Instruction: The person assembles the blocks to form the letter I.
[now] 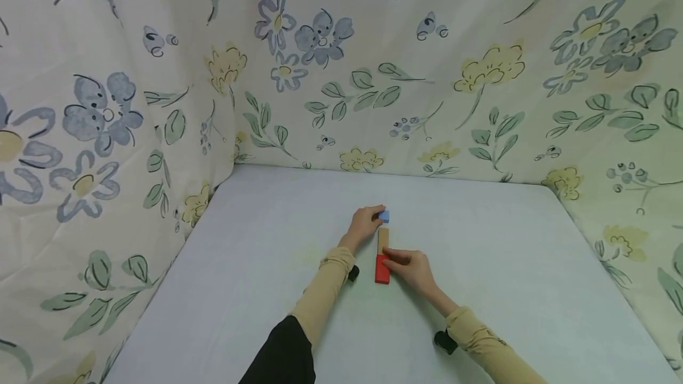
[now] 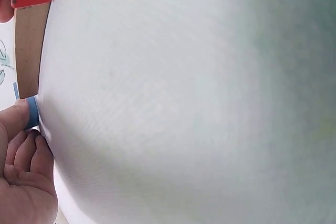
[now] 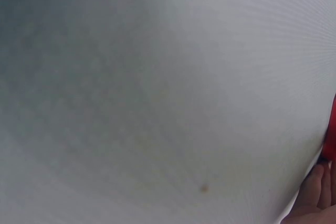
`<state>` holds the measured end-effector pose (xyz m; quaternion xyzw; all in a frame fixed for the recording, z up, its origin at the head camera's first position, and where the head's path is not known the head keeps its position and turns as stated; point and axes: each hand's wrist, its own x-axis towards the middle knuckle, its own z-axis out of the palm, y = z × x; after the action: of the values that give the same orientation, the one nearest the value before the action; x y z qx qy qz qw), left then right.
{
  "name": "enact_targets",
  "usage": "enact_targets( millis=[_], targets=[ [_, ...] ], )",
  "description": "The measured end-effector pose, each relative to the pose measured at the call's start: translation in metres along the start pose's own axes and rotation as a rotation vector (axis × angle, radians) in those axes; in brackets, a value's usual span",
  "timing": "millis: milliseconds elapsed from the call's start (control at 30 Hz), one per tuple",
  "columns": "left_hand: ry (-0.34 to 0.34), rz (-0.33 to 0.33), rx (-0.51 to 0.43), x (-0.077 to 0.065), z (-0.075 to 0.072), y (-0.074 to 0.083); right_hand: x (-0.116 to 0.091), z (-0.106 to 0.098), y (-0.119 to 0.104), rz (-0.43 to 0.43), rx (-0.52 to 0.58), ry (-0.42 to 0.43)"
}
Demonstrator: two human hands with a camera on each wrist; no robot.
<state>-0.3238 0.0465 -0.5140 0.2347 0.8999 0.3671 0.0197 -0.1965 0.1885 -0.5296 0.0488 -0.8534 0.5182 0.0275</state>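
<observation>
A red block (image 1: 382, 270) and a plain wooden block (image 1: 383, 240) lie end to end in a line on the white surface, the red one nearer the person. Beyond the wooden block's far end is a small blue block (image 1: 385, 216), which the left hand (image 1: 364, 223) pinches between thumb and fingers. In the left wrist view the blue block (image 2: 33, 113) shows close to the end of the wooden block (image 2: 29, 51). The right hand (image 1: 413, 268) grips the red block near its join with the wooden one. Only an edge of the red block (image 3: 331, 135) enters the right wrist view.
A white cloth-covered table (image 1: 256, 242) lies under the blocks. Floral curtains (image 1: 341, 76) hang at its back and sides. Dark wrist-worn devices, one at the left wrist (image 1: 353, 273) and one at the right wrist (image 1: 445, 342), sit below the forearms.
</observation>
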Motion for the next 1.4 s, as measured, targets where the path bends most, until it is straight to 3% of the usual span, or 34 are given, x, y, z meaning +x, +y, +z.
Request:
enact_targets(
  millis=[467,700,967,1200,1400],
  targets=[
    [0.024,0.000,-0.014,0.001,0.000,-0.009,0.005,0.003,0.003,-0.014,-0.023,0.019],
    [0.056,0.011,-0.045,-0.003,-0.004,-0.012,0.007,0.001,0.002,0.055,-0.009,0.007],
    [0.099,0.048,-0.160,-0.002,-0.007,-0.011,0.010,-0.003,0.004,0.045,-0.006,0.025],
    [0.108,0.042,-0.166,-0.007,-0.022,-0.005,0.012,-0.002,0.009,0.044,0.015,0.040],
    [0.139,0.044,-0.191,-0.007,-0.041,-0.014,0.014,-0.003,0.010,0.055,0.029,0.053]
  ],
)
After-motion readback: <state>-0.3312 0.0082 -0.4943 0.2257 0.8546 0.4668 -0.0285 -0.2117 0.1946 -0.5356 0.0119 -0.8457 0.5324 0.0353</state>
